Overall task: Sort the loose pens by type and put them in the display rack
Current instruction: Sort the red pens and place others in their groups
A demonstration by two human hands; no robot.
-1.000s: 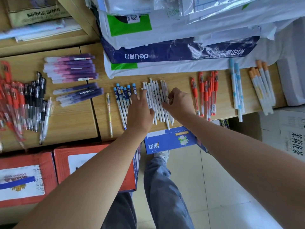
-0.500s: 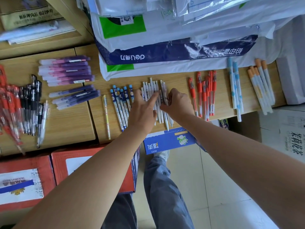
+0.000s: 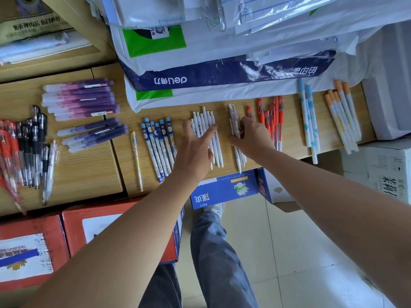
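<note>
Wooden counter [image 3: 89, 172], pens laid out in sorted groups, all lengthwise toward the onlooker. From the left edge: red pens [image 3: 9, 150] mixed in a loose heap with black pens [image 3: 33, 138]; light purple pens [image 3: 82, 98] at the back, dark purple pens [image 3: 93, 132] just in front of them; one yellow pen [image 3: 136, 156] lying alone; blue-capped pens [image 3: 159, 143] with a printed pattern; white pens [image 3: 208, 120] in a tight row. Left hand [image 3: 195, 150]: fingers straight and spread, lying flat across the white pens, gripping nothing. Right hand [image 3: 251, 138]: fingers curled round a small bundle of pale pens [image 3: 234, 121] just beside the white row, tips pointing off the near edge of the counter. Further right: orange-red pens [image 3: 275, 116], touching the right hand's knuckles or just behind them, cannot tell which; light blue pens [image 3: 308, 116]; orange-capped pens [image 3: 342, 112] near the far end. Behind the pens, wrapped paper packs [image 3: 222, 74] stacked high. Below the counter edge, a red box [image 3: 100, 230] and a blue box [image 3: 224, 190] on the floor.
</note>
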